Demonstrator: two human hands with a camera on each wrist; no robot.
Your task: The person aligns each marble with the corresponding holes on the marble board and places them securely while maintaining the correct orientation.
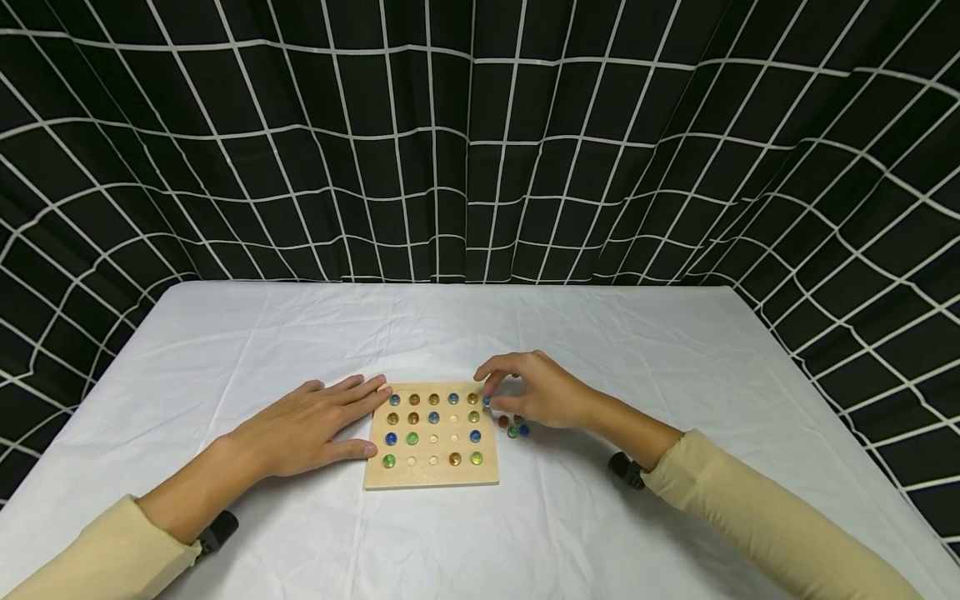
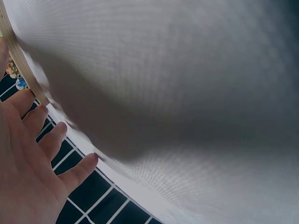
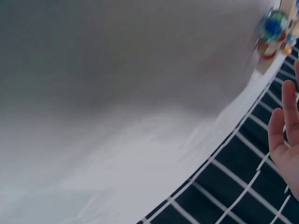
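A square wooden board [image 1: 442, 477] with rows of round hollows lies on the table, many of them holding glass marbles in blue, green and amber. My left hand [image 1: 307, 427] is spread flat at the board's left side, its index fingertip and thumb touching the edge; in the left wrist view its fingers [image 2: 51, 140] are extended. Over the board's upper right corner, my right hand [image 1: 543, 392] pinches a blue marble [image 1: 487, 402] between thumb and index finger. In the right wrist view only some outer fingers [image 3: 288, 109] show, and the pinch is out of frame.
Several loose marbles [image 1: 513, 432], red, green and blue, lie in a cluster beside the board's right edge, under the right hand. A white cloth [image 1: 300, 533] covers the table. Black curtains with a white grid [image 1: 465, 167] stand behind and at the sides.
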